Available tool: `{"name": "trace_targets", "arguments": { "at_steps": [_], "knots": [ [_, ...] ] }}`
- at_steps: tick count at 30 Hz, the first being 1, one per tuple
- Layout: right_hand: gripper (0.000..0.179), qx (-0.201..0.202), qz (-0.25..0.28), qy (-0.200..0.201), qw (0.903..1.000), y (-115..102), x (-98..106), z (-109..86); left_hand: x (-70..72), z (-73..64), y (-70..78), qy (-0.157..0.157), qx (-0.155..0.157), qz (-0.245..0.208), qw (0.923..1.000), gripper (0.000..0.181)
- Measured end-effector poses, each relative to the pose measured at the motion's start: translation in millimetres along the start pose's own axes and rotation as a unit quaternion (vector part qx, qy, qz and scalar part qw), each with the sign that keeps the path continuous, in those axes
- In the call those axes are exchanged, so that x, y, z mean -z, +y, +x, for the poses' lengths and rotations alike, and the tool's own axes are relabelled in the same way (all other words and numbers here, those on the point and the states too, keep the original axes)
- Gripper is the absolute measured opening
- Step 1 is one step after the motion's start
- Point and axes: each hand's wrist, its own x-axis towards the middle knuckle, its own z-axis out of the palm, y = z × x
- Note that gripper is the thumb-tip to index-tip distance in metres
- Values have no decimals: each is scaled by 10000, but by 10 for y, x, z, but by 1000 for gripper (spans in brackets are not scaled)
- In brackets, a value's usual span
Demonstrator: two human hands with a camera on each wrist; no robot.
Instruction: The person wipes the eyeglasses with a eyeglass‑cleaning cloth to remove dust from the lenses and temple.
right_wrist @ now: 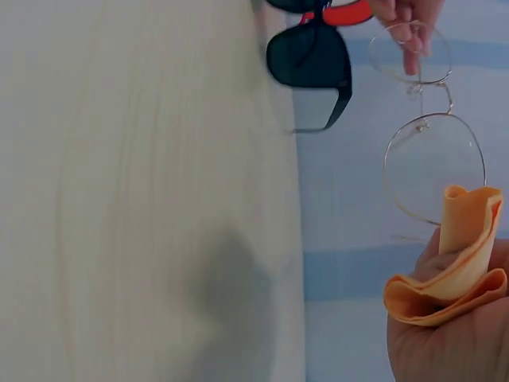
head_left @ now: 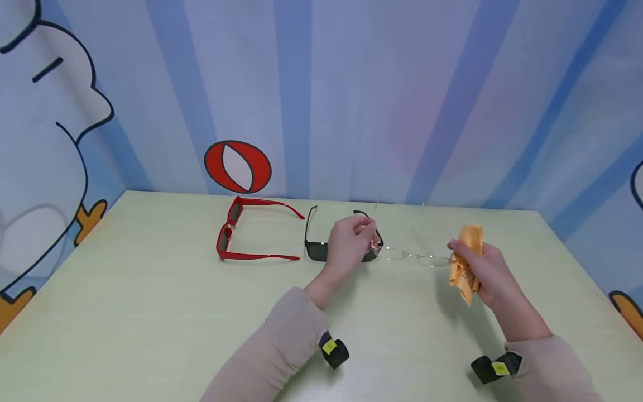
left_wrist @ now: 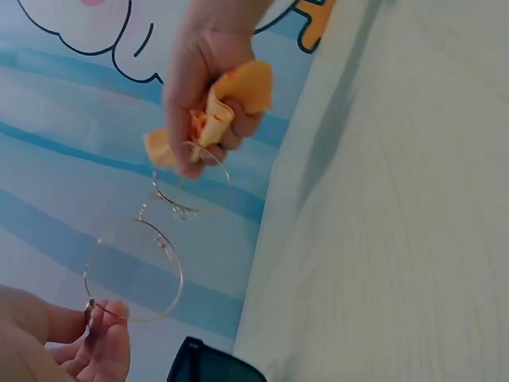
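Note:
Thin wire-rimmed eyeglasses (left_wrist: pixel 134 270) with clear round lenses are held up above the table between both hands. My left hand (head_left: pixel 346 240) pinches them by the hinge at one end, between thumb and fingers. At the opposite end, my right hand (head_left: pixel 494 276) grips a folded orange cloth (head_left: pixel 469 251), which meets the outer edge of the other lens (right_wrist: pixel 434 167). The cloth hides part of that end, and whether fingers touch the frame beneath it I cannot tell. Black sunglasses (head_left: pixel 316 251) lie just behind the left hand, partly covered by it.
Red-framed sunglasses (head_left: pixel 258 257) lie on the pale table (head_left: pixel 150 290) to the left of the black pair, their temples open and pointing right. A blue striped backdrop (head_left: pixel 331 100) with cartoon drawings rises along the table's back edge.

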Motion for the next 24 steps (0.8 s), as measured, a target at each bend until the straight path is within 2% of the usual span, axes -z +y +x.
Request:
{"name": "trace_targets", "arguments": {
  "at_steps": [3, 7, 9, 12, 15, 20, 23, 24],
  "knots": [
    [41, -218, -361, -30, 9991, 87, 166, 146, -165, 30, 30, -615, 383, -564, 9958, 34],
    [40, -423, -378, -13, 9984, 161, 299, 315, -337, 55, 36, -1215, 798, -547, 9879, 47],
    [41, -528, -429, 27, 9977, 174, 310, 390, -386, 59, 13, -1394, 1015, -566, 9834, 49],
    [47, -719, -588, 87, 9956, 196, 278, 507, -423, 68, -55, -1466, 1218, -739, 9789, 51],
    [50, -918, -864, 116, 9920, 225, 253, 582, -450, 77, -109, -1456, 1235, -712, 9790, 51],
    [64, -1077, -1253, 82, 9862, 236, 338, 574, -501, 89, -108, -1646, 1022, -481, 9799, 53],
    [70, -864, -1270, 185, 9880, 187, 422, 496, -509, 81, -88, -1687, 814, -461, 9812, 51],
    [71, -684, -1302, 273, 9887, 155, 435, 445, -505, 70, -76, -1680, 739, -471, 9819, 49]
  ]
}}
